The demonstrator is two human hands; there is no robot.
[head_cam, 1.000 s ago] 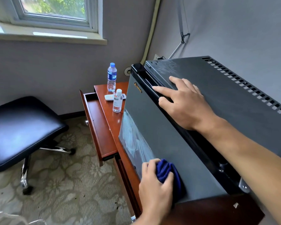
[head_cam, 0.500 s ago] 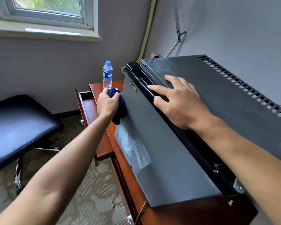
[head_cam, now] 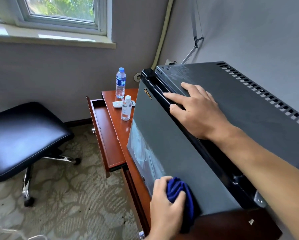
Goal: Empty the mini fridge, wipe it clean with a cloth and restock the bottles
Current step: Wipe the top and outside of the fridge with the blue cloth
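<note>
The glossy reddish-brown wooden desk [head_cam: 121,118] carries a grey metal mini fridge [head_cam: 180,144]; two clear plastic water bottles [head_cam: 120,83] stand beside a white remote [head_cam: 116,104].

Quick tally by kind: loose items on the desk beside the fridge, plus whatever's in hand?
Bottles: 2, blue-cap bottle and white-cap bottle
Remote control: 1
Blue cloth: 1, in the left hand
Total: 4

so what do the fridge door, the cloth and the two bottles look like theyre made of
Fridge door: probably painted metal, matt grey, smeared where wiped.
Cloth: soft blue fabric, perhaps microfibre; it bunches in folds under the left hand.
Bottles: clear plastic, see-through, with screw caps.
</note>
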